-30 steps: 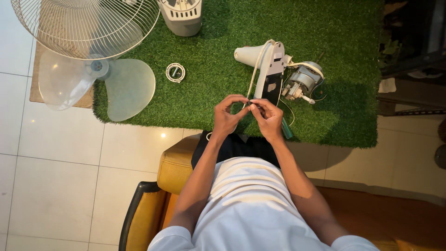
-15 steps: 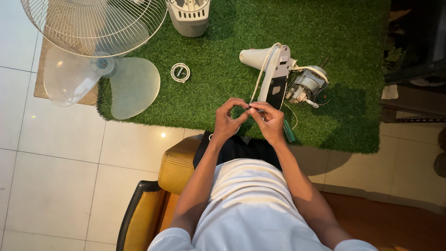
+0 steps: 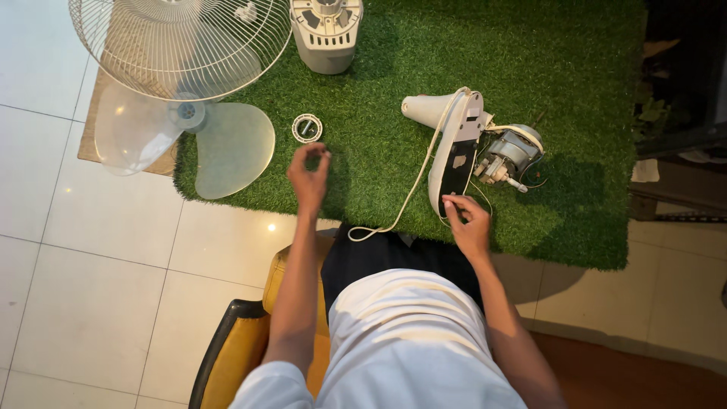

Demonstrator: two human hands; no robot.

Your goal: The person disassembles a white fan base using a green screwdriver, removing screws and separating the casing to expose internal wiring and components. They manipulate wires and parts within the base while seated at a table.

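Two hands: left hand, fingers pinched, contents indiscernible, ring at its 12 o'clock; right hand, fingertips touching housing, motor at 1 o'clock.

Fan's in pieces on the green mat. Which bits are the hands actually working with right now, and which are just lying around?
In hand:
- left hand, reaching toward the small round ring
- right hand, fingertips at the white fan neck housing
- motor and white cord attached to it

Lying about:
- wire grille
- clear blade
- grey base housing
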